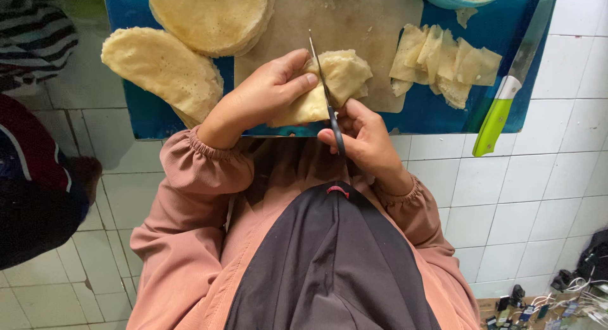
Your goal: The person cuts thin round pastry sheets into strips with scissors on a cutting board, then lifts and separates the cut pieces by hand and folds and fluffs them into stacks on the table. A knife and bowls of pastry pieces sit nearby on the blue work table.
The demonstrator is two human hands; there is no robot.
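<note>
Here the left hand (pixel 263 95) is clamped on a folded pancake (pixel 329 83), thumb and fingers pinching its left side and holding it just above a pale cutting board (pixel 373 32). The right hand (pixel 361 137) is closed around the dark handles of a pair of scissors (pixel 326 92), whose blades run up across the folded pancake, the tip pointing to the far side. The two hands sit close together, almost touching, at the near edge of a blue table (pixel 139 114).

To the right of the board lies a heap of cut pancake pieces (pixel 443 61), overlapping one another. Further right, a knife with a green handle (pixel 497 124) lies with its handle hanging over the table's near edge. On the far left, a stack of round pancakes (pixel 209 13) rests partly on the board, and a second stack (pixel 161 67) lies just beside it on the blue surface. The floor (pixel 525 190) beneath is white tile.
</note>
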